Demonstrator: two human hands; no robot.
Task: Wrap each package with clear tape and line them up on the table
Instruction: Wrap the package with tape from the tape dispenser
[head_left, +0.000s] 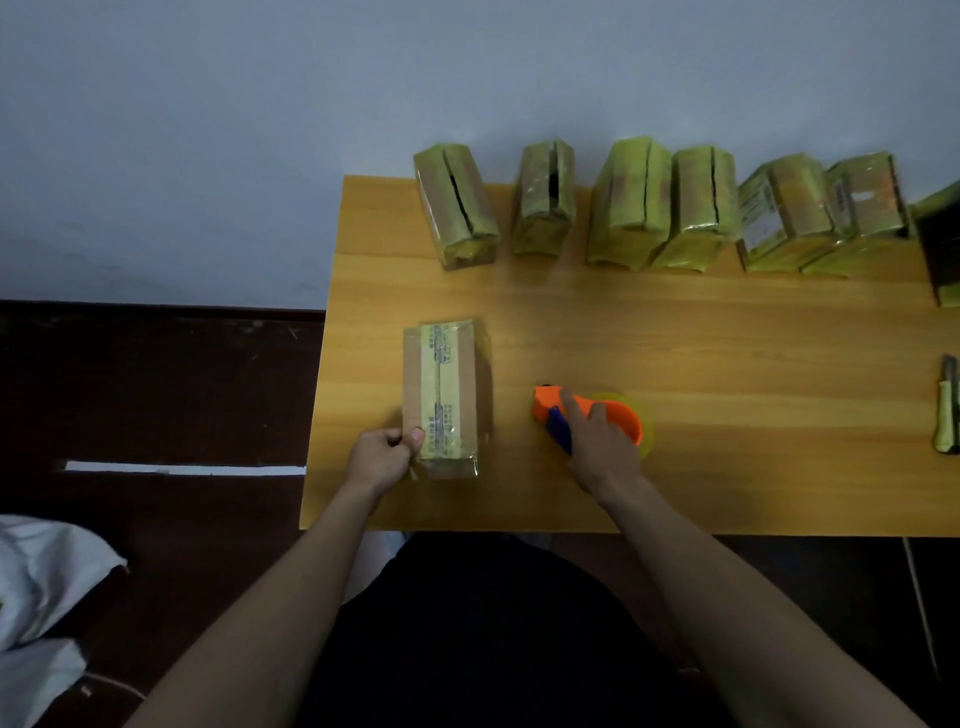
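A brown cardboard package (445, 395) with a pale tape strip along its top lies near the left end of the wooden table (675, 332). My left hand (383, 457) grips its near left corner, thumb on top. An orange tape dispenser (592, 418) with a blue part and a yellowish tape roll sits to the package's right. My right hand (597, 447) holds it, index finger stretched along the orange body. Several taped packages (639, 205) stand in a row along the table's far edge.
A utility knife (948, 405) lies at the table's right edge. A dark box (943, 249) stands at the far right. A pale wall is behind the table. Dark floor and white cloth (47, 597) lie to the left.
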